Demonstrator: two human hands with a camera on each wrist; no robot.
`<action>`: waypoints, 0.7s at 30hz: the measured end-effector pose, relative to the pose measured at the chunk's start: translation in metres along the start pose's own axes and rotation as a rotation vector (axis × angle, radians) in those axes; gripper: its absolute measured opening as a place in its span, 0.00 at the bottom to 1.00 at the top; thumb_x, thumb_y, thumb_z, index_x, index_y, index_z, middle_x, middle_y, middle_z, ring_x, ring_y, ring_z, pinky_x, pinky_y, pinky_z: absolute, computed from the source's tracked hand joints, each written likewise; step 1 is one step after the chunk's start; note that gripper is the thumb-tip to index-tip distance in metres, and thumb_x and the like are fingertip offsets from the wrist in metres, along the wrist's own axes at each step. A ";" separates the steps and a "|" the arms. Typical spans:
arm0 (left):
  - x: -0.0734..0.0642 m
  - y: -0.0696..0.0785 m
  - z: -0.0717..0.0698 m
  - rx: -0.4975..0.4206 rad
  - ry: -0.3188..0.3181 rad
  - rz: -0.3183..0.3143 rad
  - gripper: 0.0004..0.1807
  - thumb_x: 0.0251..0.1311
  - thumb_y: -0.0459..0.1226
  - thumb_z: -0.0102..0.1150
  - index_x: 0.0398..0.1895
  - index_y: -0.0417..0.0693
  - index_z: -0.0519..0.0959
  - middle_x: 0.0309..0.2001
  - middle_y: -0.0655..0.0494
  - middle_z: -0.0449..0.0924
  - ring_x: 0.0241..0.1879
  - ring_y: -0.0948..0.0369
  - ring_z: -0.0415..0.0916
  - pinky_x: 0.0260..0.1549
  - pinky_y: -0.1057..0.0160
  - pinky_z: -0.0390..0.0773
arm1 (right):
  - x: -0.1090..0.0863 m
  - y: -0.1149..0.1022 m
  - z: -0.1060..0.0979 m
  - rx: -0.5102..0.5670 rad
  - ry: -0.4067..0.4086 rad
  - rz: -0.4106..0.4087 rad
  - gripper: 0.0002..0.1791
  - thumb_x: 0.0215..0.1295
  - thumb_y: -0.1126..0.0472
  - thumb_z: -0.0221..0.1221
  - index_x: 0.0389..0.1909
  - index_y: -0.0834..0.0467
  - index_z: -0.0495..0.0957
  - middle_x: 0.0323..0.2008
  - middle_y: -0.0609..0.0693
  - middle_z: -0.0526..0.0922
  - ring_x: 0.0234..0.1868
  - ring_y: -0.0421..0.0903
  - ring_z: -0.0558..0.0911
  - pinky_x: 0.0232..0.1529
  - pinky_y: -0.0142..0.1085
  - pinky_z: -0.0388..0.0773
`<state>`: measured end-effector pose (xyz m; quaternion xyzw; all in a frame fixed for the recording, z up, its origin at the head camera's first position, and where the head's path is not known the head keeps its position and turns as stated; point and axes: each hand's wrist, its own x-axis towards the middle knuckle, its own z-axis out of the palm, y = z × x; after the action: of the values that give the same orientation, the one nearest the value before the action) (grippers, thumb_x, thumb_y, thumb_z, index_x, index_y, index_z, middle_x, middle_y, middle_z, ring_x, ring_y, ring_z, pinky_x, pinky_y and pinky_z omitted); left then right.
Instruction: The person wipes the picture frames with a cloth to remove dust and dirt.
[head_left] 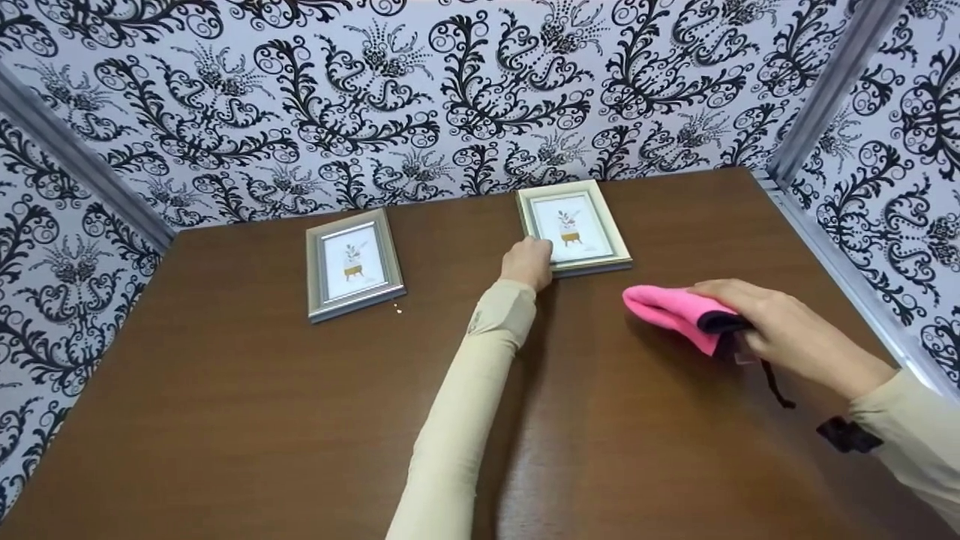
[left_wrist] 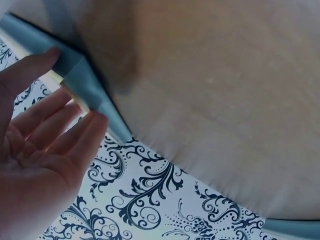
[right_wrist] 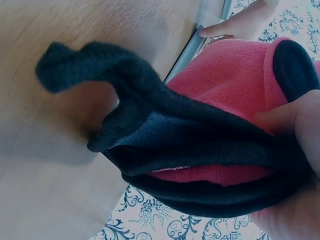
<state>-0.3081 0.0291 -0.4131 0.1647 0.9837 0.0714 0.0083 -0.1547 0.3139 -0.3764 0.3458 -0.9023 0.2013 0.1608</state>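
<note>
Beige fabric of a sleeve (head_left: pixel 450 435) is running forward to the left hand (head_left: pixel 527 262), whose thumb and fingers are pinching the near left corner of a cream picture frame (head_left: pixel 574 225). That frame is lying face up just ahead and to the right of those fingers. Nearer and further right, the right hand (head_left: pixel 787 330) is gripping a folded pink cloth (head_left: pixel 675 304) with dark edging; whether the cloth is touching the worktop (head_left: pixel 262 390) is hard to tell. A dark strap (head_left: pixel 775 384) is hanging below the right fingers, and a small black device (head_left: pixel 849 435) is sitting behind them at the wrist. Left of the left fingers, pale crumbs (head_left: pixel 398 308) are lying beside a silver picture frame (head_left: pixel 356 260). Beyond the fingers, black-and-white wallpaper (head_left: pixel 375 90) is covering the wall.
</note>
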 end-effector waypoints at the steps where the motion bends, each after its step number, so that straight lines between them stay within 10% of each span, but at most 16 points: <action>1: 0.000 0.000 -0.002 0.000 -0.021 0.001 0.10 0.59 0.33 0.60 0.44 0.44 0.82 0.47 0.47 0.81 0.46 0.51 0.79 0.40 0.53 0.80 | 0.000 0.000 0.000 -0.001 -0.003 0.000 0.41 0.33 0.84 0.61 0.57 0.61 0.75 0.51 0.56 0.80 0.50 0.57 0.80 0.57 0.15 0.53; 12: -0.009 -0.037 -0.038 -0.108 -0.086 0.072 0.34 0.54 0.36 0.67 0.66 0.45 0.68 0.69 0.43 0.61 0.64 0.48 0.64 0.60 0.51 0.67 | 0.004 -0.004 0.003 -0.022 0.016 0.005 0.35 0.44 0.83 0.61 0.57 0.60 0.75 0.50 0.54 0.81 0.50 0.55 0.80 0.57 0.18 0.58; 21: -0.061 -0.109 -0.083 0.072 -0.062 -0.028 0.31 0.55 0.34 0.65 0.64 0.43 0.70 0.64 0.40 0.67 0.60 0.42 0.68 0.55 0.42 0.70 | 0.003 -0.005 0.003 -0.015 0.028 0.002 0.35 0.44 0.83 0.61 0.57 0.58 0.76 0.50 0.53 0.81 0.50 0.55 0.80 0.57 0.17 0.55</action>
<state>-0.2894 -0.1043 -0.3474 0.1534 0.9871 0.0306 0.0336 -0.1540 0.3074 -0.3766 0.3408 -0.9017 0.1997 0.1757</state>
